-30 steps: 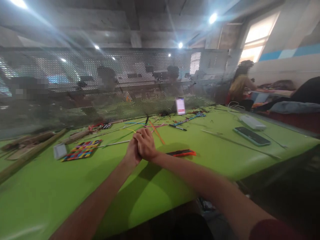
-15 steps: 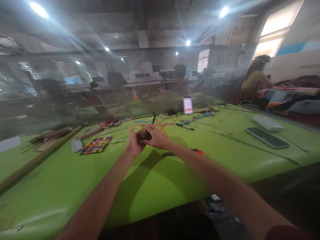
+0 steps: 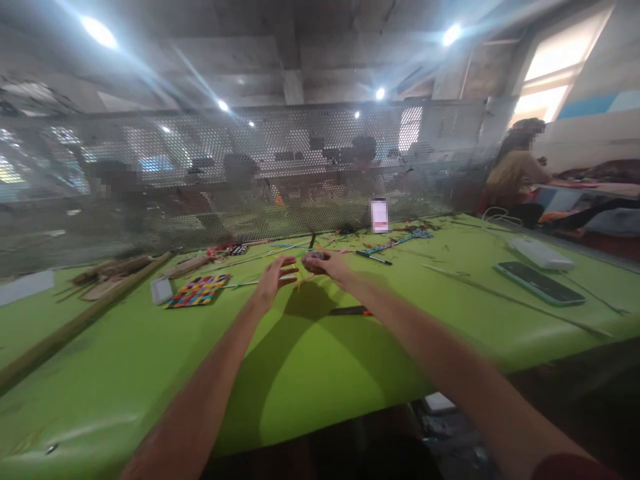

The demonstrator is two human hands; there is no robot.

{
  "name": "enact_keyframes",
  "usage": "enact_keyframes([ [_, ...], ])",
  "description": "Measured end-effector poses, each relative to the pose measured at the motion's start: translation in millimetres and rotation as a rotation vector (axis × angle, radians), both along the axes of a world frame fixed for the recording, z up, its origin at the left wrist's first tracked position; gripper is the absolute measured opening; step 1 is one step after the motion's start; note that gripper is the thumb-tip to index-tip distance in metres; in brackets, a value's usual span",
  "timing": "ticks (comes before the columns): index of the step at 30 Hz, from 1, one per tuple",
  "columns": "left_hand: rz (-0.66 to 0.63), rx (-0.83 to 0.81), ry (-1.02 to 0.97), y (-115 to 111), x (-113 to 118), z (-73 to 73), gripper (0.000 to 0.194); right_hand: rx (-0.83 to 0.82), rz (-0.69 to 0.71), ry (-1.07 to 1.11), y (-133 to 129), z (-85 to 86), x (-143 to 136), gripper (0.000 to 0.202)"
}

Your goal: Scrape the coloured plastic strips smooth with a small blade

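Note:
A small dark, roundish object (image 3: 313, 260) is held above the green table (image 3: 300, 373), its details too blurred to name. My right hand (image 3: 334, 265) is wrapped round its right side. To the left, my left hand (image 3: 274, 281) is apart from it, fingers spread and holding nothing. Thin yellow-orange strips hang just below the object. A dark tool with an orange part (image 3: 350, 311) lies nearer the edge, partly hidden by my right forearm. The colourful woven square (image 3: 199, 291) lies left of my left hand.
A small white box (image 3: 161, 291) and a long bamboo pole (image 3: 90, 319) are on the left. A pen (image 3: 374, 258), lit phone (image 3: 380, 216), dark phone (image 3: 540, 283) and white block (image 3: 543, 254) lie rightward. Behind stands a perforated screen (image 3: 300, 173). A person (image 3: 515, 163) sits far right.
My left hand has let go of the dark object and its fingers have spread. My right hand has moved slightly right with the object. The whole view has shifted a little.

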State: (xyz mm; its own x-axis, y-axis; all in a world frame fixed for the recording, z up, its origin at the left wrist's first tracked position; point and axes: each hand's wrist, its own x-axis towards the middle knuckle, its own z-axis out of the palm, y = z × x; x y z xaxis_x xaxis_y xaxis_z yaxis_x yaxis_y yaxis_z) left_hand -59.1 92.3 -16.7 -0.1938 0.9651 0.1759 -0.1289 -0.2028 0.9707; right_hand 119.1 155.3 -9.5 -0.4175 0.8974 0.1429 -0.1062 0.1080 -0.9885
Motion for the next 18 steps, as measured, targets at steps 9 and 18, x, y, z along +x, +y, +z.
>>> enact_keyframes([
  [9, 0.05, 0.331, 0.476, -5.1, 17.7, -4.8, 0.083, -0.342, 0.226, 0.229, 0.1, 2.3, 6.3, 0.025],
  [18, 0.221, 0.405, 0.483, -14.5, 22.9, 2.0, 0.044, -0.293, 0.42, 0.088, -5.0, 0.7, -0.2, 0.052],
])
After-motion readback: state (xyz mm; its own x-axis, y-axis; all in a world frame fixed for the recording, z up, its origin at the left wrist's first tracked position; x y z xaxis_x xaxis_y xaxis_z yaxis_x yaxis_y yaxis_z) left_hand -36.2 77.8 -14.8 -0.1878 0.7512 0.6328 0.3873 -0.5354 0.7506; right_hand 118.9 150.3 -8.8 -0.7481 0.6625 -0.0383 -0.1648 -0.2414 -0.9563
